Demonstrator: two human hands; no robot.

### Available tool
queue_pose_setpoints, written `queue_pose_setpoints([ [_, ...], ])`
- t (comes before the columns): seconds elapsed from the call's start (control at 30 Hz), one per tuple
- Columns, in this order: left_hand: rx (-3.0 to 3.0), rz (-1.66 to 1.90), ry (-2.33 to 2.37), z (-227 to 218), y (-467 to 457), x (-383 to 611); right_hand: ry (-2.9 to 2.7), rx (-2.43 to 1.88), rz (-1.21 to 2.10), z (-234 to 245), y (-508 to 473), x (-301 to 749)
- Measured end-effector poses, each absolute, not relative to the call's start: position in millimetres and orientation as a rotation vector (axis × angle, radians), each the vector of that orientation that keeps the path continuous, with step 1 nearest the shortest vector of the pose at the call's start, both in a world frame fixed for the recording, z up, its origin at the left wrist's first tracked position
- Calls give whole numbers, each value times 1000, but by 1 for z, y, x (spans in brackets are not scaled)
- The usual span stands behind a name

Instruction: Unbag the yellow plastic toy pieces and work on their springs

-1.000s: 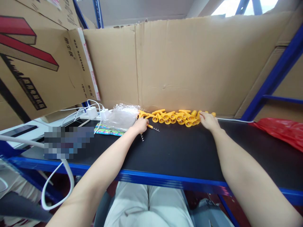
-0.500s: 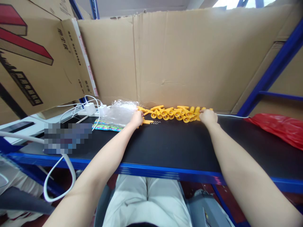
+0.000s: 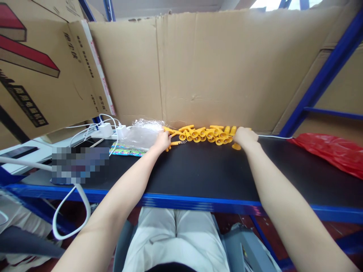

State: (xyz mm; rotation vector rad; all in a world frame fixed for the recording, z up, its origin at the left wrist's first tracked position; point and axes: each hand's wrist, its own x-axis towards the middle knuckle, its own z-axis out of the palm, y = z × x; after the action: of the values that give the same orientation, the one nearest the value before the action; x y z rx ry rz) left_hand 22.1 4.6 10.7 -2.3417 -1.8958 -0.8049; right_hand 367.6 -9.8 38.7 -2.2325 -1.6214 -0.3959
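Observation:
A row of several yellow plastic pieces [image 3: 207, 134] lies along the back of the black bench top [image 3: 204, 170], against a cardboard wall. My left hand [image 3: 162, 140] is closed at the row's left end, on a yellow piece with a small metal spring [image 3: 176, 143] at its tip. My right hand [image 3: 244, 136] is closed at the row's right end, with one yellow piece [image 3: 236, 146] showing under its fingers.
A clear plastic bag [image 3: 143, 134] on a colourful card lies left of the row. White chargers and cables [image 3: 109, 130] sit further left. A red plastic bag [image 3: 331, 153] lies at the right. Cardboard boxes [image 3: 42, 71] and blue rack posts [image 3: 326, 71] surround the bench.
My left hand moved back from the bench middle to the row's left end, bringing the yellow piece with the spring. My right hand slid slightly left and now covers a yellow piece.

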Motion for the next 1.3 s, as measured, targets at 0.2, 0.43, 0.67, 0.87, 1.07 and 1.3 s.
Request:
queue_pose_setpoints([
  [0.2, -2291, -520, -1901, 35, -26, 34, -1836, -2253, -309, 47, -17, 348],
  [0.43, -2257, -36, -2112, 46, -37, 39, -1952, -1994, -126, 34, -9, 341],
  [0.67, -2330, -5, -2084, 43, -30, 34, -1877, -1950, -92, 19, 5, 351],
  [0.87, -2380, -203, -1941, 44, -30, 34, -1966, -2104, 99, 25, -5, 343],
  [1.07, -2594, -446, -1674, 35, -25, 33, -2117, -2006, 404, 33, -25, 319],
  [1.3, -2667, -498, -1609, 23, -14, 29, -2291, -1854, 34, 30, -25, 303],
])
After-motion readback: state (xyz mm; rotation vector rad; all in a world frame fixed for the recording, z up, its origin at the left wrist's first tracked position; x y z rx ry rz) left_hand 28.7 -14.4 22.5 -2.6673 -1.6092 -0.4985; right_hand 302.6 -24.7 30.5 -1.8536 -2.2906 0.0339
